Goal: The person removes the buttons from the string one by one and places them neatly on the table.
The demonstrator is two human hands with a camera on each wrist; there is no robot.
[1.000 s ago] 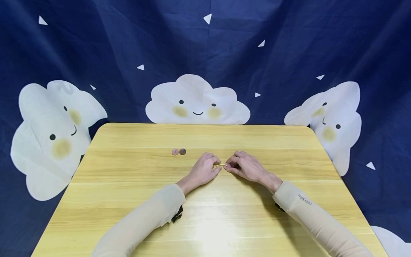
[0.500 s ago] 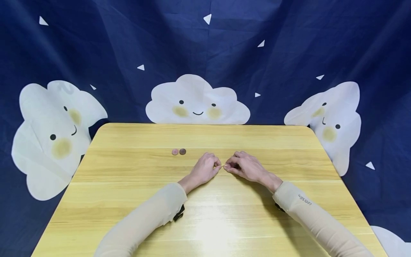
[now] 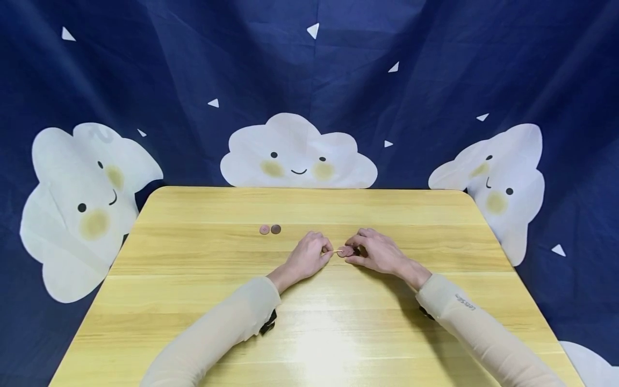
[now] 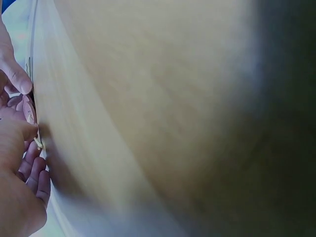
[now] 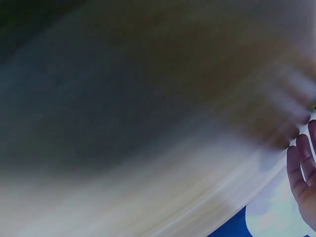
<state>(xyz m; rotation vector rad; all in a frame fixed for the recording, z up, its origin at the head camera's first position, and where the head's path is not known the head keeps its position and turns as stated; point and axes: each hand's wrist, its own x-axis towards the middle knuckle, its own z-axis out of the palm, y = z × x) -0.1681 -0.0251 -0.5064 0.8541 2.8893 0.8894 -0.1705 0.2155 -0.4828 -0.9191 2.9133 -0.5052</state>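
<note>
In the head view my left hand (image 3: 309,253) pinches a thin yellow cord (image 3: 337,251) between thumb and index finger. The cord runs to a pinkish round button (image 3: 345,251), which my right hand (image 3: 378,252) holds at its right side between thumb and fingers. A darker patch shows behind the button, inside the right hand; whether it is a second button I cannot tell. In the left wrist view, the button (image 4: 28,109) appears edge-on above the cord's end (image 4: 38,143). Only some fingers (image 5: 302,168) show in the right wrist view, and the button is out of sight there.
A pink button (image 3: 264,229) and a dark brown disc (image 3: 275,229) lie side by side on the wooden table (image 3: 193,258), beyond the left hand. A blue curtain (image 3: 271,64) printed with clouds hangs behind the table.
My right hand has shifted slightly right, and more of the pinkish button shows between the hands. The left hand has drawn its fingertips together on the cord, of which less shows.
</note>
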